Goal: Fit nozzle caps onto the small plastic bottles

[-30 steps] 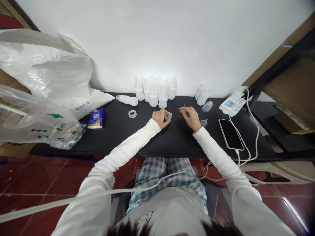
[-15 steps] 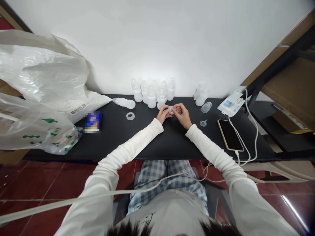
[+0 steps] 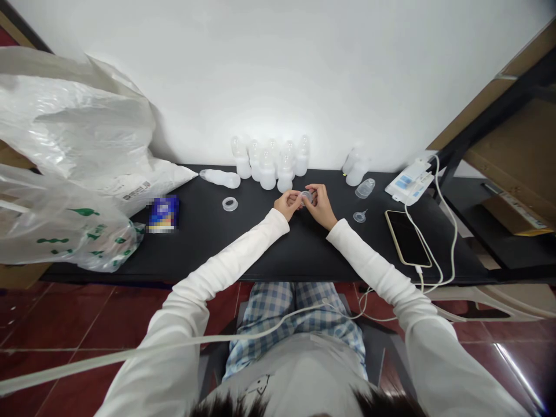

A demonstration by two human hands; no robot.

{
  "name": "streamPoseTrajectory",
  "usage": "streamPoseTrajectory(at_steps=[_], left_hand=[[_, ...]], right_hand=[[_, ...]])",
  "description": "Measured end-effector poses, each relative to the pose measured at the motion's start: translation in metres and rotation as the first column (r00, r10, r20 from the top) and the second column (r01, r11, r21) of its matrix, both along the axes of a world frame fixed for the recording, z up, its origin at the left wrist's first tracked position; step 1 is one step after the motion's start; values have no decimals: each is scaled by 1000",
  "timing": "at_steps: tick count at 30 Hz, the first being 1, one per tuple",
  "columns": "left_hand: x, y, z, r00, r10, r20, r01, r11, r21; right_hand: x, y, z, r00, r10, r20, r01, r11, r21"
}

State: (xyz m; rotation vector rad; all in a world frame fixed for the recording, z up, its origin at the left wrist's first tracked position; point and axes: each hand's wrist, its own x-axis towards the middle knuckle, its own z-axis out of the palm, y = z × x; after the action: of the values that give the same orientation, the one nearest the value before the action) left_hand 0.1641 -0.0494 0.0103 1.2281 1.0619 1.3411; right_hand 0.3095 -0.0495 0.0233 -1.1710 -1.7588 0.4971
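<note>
My left hand (image 3: 287,204) and my right hand (image 3: 320,205) meet just above the black table (image 3: 304,249), fingers pinched on one small clear plastic ring part (image 3: 306,197) between them. Behind the hands, several white translucent baby bottles (image 3: 268,157) stand in a cluster against the wall. One bottle (image 3: 220,178) lies on its side to their left. A loose clear ring (image 3: 230,204) rests on the table left of my hands. A clear cap (image 3: 364,188) and a small clear teat (image 3: 359,217) lie to the right.
Large plastic bags (image 3: 73,168) fill the table's left end beside a small blue packet (image 3: 163,213). A phone (image 3: 407,237) on a white cable, a white charger box (image 3: 410,182) and two more bottles (image 3: 356,168) sit at the right. A dark shelf frame (image 3: 499,116) rises at far right.
A second ago my hands were apart, the left on a small ring part and the right on another small piece. They have come together and now both grip the part.
</note>
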Motion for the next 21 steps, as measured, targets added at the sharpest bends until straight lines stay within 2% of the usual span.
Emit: streamPoseTrajectory(at_steps=[3,6,10,17,21], left_hand=[[-2,-2,0,999,17,-49,-16,999,30],[-2,-2,0,998,12,-56,-9,999,46],[-3,-1,0,994,27,-110,-23,999,41],[-9,-4,7,975,67,-214,-38,990,136],[-9,-6,10,964,80,-253,-34,982,184]], right_hand=[[2,-4,5,996,75,47,-73,996,-55],[3,-7,7,998,60,27,-58,995,-86],[0,-9,7,999,48,7,-48,997,-64],[-3,-11,6,981,111,-162,-134,982,-134],[-5,-10,5,973,117,-198,-142,983,-116]])
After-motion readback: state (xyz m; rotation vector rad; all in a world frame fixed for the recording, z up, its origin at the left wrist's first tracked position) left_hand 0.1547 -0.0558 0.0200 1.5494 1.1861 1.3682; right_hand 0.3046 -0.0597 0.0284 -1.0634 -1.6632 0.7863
